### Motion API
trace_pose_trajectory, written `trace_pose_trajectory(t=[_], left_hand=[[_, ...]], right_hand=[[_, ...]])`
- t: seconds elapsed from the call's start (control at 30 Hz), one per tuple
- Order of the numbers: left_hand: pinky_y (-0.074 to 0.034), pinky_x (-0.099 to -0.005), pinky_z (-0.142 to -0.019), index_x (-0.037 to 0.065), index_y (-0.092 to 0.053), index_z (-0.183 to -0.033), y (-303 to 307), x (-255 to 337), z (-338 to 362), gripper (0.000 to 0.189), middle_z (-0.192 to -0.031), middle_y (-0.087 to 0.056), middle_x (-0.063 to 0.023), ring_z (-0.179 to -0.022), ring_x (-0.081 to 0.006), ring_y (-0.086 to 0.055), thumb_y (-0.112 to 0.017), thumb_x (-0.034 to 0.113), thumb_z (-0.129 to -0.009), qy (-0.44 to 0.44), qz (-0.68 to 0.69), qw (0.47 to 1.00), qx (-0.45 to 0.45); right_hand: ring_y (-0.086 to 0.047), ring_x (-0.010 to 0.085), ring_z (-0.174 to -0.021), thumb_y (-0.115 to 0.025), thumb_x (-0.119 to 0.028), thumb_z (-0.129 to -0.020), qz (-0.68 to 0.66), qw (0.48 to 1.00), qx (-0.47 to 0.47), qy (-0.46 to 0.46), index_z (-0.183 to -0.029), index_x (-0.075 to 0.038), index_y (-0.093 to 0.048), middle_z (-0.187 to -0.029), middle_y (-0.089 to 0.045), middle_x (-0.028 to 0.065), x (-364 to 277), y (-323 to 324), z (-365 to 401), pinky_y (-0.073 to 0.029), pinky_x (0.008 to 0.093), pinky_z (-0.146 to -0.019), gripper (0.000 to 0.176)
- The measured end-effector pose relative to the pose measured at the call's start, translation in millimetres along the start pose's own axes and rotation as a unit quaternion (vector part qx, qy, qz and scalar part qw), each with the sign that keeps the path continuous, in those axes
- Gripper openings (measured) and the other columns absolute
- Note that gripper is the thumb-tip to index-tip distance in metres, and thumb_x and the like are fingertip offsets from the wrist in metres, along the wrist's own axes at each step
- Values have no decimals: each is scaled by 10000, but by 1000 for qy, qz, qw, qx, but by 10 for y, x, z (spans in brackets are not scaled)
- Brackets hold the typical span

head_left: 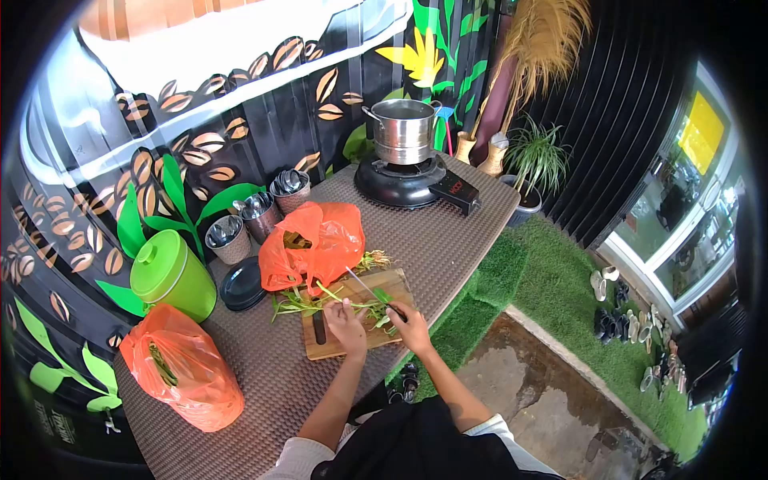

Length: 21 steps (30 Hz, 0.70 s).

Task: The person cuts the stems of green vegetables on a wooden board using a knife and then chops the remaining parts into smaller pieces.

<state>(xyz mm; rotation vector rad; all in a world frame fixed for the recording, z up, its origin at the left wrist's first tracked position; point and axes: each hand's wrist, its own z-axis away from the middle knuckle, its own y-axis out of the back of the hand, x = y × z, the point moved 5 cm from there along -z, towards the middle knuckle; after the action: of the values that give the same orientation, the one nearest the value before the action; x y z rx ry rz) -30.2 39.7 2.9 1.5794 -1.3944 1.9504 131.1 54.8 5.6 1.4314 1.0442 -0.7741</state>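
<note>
My right hand [411,328] is closed round the black handle of a knife [370,286], whose blade slants up and to the left over the wooden cutting board [326,349]. Just left of it, my left hand [346,326] has its fingers drawn together on green vegetable stalks [330,293]; its grip is partly hidden. More stalks and leaves lie across the board and spill past its left edge. Behind the board, an open orange plastic bag [330,240] rests against the greens, with some roots showing at its right side.
A second orange bag [192,384] with greens stands at the front left, near a green lidded bucket [172,276] and dark plates [242,286]. Cutlery cups [230,242] line the wall side. A steel pot [402,136] sits on a black portable stove [400,180] at the far end.
</note>
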Motion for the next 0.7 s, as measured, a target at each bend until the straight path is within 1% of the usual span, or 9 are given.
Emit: trace_pose_trajectory(t=[0.1, 0.17, 0.3, 0.37, 0.4, 0.43, 0.53, 0.63, 0.7], left_hand=[[-580, -306, -664, 13, -378, -1001, -88, 292, 108, 133, -886, -481, -75, -780, -119, -532, -481, 76, -944, -89, -42, 994, 40], [-582, -317, -678, 2, -373, -1004, -115, 377, 174, 130, -862, -481, -72, -749, -127, -541, -472, 61, -944, -110, -64, 991, 48], [-570, -302, -658, -7, -399, -1025, -84, 463, 103, 138, -858, -514, -79, -734, -127, -557, -486, 55, -938, -197, -92, 976, 27], [-536, -264, -595, -23, -470, -1017, -56, 461, 34, 145, -844, -558, -91, -697, -120, -563, -530, 68, -922, -147, -138, 979, 17], [-536, -264, -595, -23, -470, -1017, -26, 434, 8, 145, -844, -558, -91, -697, -120, -563, -530, 68, -922, -147, -137, 979, 17], [-512, -248, -558, -27, -506, -990, 15, 373, -24, 144, -821, -574, -90, -661, -115, -564, -559, 80, -909, -138, -155, 978, 29], [-482, -229, -505, -36, -559, -939, 119, 232, -67, 159, -769, -593, -77, -598, -108, -565, -610, 103, -882, -120, -200, 972, 27], [-481, -224, -487, -42, -565, -939, 134, 158, -79, 186, -733, -599, -61, -577, -90, -569, -630, 119, -871, -69, -237, 969, -15], [-486, -223, -484, -42, -556, -962, 120, 94, -56, 200, -727, -602, -55, -581, -75, -572, -628, 122, -874, -28, -249, 967, -39]], right_hand=[[-658, 276, -890, -601, -343, -850, -24, 999, 13, -38, -1077, -96, -648, -906, -679, 154, -1, -127, -38, -490, 350, -782, 339], [-608, 140, -679, -607, -281, -867, -35, 996, 29, -80, -1055, 23, -615, -765, -659, 106, -230, -65, 6, -471, 300, -656, 358], [-532, 111, -561, -582, -289, -872, 9, 994, 109, -27, -949, 34, -651, -619, -589, 52, 163, 13, -155, -439, 282, -564, 339], [-473, 101, -472, -557, -307, -874, -41, 990, -46, -126, -813, 20, -674, -516, -509, 18, 362, -59, -192, -381, 274, -474, 352], [-409, 87, -415, -546, -322, -869, -97, 986, -24, -131, -716, -5, -674, -461, -447, 1, 324, -53, -162, -319, 275, -418, 375], [-409, 87, -415, -546, -322, -869, -96, 987, -23, -131, -716, -5, -674, -461, -447, 1, 291, -23, -155, -319, 275, -418, 375], [-471, 123, -414, -551, -332, -861, -73, 983, -82, -149, -738, 20, -661, -471, -487, 50, 119, -17, -103, -363, 305, -426, 389], [-553, 223, -448, -552, -331, -855, 12, 993, -21, -113, -768, 47, -645, -488, -515, 151, 16, 76, -76, -423, 363, -480, 399], [-606, 316, -544, -546, -325, -858, 61, 997, 4, -49, -837, 55, -628, -576, -541, 237, -9, 116, -55, -456, 410, -560, 390]])
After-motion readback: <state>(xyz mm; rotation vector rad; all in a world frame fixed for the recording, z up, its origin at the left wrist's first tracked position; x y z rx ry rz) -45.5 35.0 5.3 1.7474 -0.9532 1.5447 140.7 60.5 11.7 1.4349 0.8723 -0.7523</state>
